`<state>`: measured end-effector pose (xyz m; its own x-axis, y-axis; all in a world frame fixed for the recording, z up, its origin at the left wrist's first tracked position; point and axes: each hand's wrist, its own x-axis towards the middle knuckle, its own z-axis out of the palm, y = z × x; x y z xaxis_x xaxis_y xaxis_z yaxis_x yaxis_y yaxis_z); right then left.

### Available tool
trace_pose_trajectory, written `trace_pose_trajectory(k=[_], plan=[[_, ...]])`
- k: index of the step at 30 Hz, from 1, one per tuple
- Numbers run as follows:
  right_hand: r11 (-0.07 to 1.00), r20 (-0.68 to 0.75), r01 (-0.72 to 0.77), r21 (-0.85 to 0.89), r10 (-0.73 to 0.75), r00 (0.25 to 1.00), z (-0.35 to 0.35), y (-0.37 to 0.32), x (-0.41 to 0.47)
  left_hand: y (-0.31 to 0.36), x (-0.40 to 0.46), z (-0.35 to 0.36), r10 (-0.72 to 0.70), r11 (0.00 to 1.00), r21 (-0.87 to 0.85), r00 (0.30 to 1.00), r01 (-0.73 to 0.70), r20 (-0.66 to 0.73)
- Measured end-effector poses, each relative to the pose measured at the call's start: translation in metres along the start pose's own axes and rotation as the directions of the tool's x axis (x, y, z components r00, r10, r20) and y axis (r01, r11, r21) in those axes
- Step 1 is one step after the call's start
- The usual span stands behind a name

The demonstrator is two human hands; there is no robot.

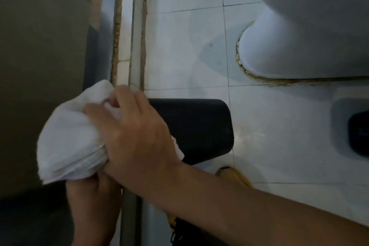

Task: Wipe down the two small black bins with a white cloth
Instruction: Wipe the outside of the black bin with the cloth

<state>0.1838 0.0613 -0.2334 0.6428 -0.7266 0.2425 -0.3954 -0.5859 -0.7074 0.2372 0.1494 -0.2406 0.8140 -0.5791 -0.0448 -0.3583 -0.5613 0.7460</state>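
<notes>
Right, the right hand [137, 136] sits over the mouth end of a black bin [199, 128], fingers curled and bunching a white cloth [71, 142] against it. The cloth is soft and creased, folded into thick layers that balloon out to the left of the knuckles, with 1 small corner poking out under the palm onto the bin's side. The bin is matte, smooth and tapered, tipped on its side so the rounded base points right, above a pale tiled floor [189, 26] with thin dark grout lines. Below, the left hand [93, 197] comes up under the cloth; its fingers are hidden, so whether it grips the bin or the cloth I can't tell. A glossy white toilet base [299, 42] curves in at top right, its floor joint crusted brown.
</notes>
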Motion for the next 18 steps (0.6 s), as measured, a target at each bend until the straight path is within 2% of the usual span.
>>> trace_pose_trajectory(k=[2, 4, 6, 8, 11, 12, 14, 16, 18], plan=[[0.997, -0.009, -0.082, 0.015, 0.082, 0.997, -0.014, 0.017, 0.001, 0.004, 0.001, 0.001, 0.045, 0.987, 0.153, 0.999, -0.048, 0.020], [0.962, 0.022, -0.271, -0.030, 0.272, 0.962, -0.028, 0.049, 0.004, 0.005, 0.000, 0.002, 0.082, 0.972, 0.221, 0.997, -0.084, 0.017], [0.872, 0.056, -0.482, -0.086, 0.487, 0.871, -0.042, 0.092, 0.007, 0.016, -0.004, 0.003, 0.045, 0.979, 0.196, 0.998, -0.051, 0.036], [0.771, 0.098, -0.620, -0.147, 0.635, 0.767, -0.055, 0.132, 0.009, 0.016, -0.005, 0.003, 0.028, 0.985, 0.168, 0.998, -0.037, 0.052], [0.650, 0.196, -0.745, -0.149, 0.758, 0.622, -0.069, 0.161, 0.004, 0.019, 0.000, 0.003, 0.018, 0.991, 0.131, 0.996, -0.029, 0.088], [0.631, 0.213, -0.761, -0.151, 0.772, 0.598, -0.069, 0.163, 0.002, 0.019, 0.002, 0.003, 0.010, 0.994, 0.106, 0.995, -0.021, 0.097], [0.655, 0.180, -0.731, -0.192, 0.756, 0.629, -0.066, 0.153, 0.004, 0.019, 0.002, 0.002, 0.022, 0.995, 0.096, 0.995, -0.031, 0.096], [0.727, 0.153, -0.661, -0.187, 0.686, 0.711, -0.059, 0.134, 0.012, 0.018, 0.002, 0.001, 0.047, 0.993, 0.107, 0.995, -0.056, 0.086], [0.812, 0.194, -0.571, -0.121, 0.583, 0.789, -0.049, 0.103, 0.026, 0.015, 0.001, 0.001, 0.091, 0.979, 0.176, 0.994, -0.100, 0.059]])
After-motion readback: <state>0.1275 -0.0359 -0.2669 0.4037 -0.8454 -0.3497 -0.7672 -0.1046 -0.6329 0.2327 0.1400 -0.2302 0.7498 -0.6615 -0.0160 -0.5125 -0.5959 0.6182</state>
